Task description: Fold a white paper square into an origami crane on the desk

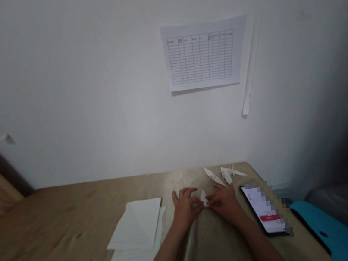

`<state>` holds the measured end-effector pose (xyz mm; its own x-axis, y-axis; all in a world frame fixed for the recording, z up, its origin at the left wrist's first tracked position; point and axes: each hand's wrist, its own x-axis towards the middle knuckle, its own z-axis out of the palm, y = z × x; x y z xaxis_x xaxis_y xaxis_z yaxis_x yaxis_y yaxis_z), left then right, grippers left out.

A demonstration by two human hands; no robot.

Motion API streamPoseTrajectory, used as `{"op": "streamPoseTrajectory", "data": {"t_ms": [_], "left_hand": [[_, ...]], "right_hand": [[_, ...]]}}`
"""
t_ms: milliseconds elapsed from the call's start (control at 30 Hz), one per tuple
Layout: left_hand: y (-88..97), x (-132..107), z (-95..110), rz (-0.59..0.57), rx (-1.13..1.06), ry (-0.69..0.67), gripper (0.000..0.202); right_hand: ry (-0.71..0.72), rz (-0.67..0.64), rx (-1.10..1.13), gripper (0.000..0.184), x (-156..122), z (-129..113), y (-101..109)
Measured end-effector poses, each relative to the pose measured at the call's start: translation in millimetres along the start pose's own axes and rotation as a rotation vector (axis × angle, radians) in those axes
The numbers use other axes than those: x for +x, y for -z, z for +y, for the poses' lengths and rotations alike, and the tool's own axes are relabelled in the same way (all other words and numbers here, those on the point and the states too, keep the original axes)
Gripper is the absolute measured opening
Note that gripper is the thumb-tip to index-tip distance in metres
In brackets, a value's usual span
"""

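A small piece of folded white paper (203, 197) stands between my two hands, low over the brown table. My left hand (187, 205) pinches its left side with thumb and forefinger, the other fingers lifted away. From the right, my right hand (226, 203) grips the lower right edge in the same way. The paper's lower part is partly covered by fingertips. Just beyond my right hand lie folded white paper figures with pointed ends, one figure (213, 176) on the left and a cluster (227, 174) beside it.
Lined paper sheets (139, 225) lie stacked to the left of my left forearm. A phone (260, 209) with a lit, partly blurred screen rests at the right, near the table's edge. Past that edge is a turquoise object (335, 228). A printed table sheet (200, 56) hangs on the wall.
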<state>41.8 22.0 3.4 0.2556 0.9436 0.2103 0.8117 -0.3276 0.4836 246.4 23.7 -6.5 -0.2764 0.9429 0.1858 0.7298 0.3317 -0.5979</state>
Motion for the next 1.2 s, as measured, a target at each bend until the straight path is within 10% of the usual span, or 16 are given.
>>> {"op": "streamPoseTrajectory", "data": {"t_ms": [1200], "left_hand": [[-6.1, 1.9, -0.6, -0.070, 0.117, 0.036, 0.008]], "right_hand": [[-0.084, -0.041, -0.133, 0.025, 6.8, -9.7, 4.6]]}}
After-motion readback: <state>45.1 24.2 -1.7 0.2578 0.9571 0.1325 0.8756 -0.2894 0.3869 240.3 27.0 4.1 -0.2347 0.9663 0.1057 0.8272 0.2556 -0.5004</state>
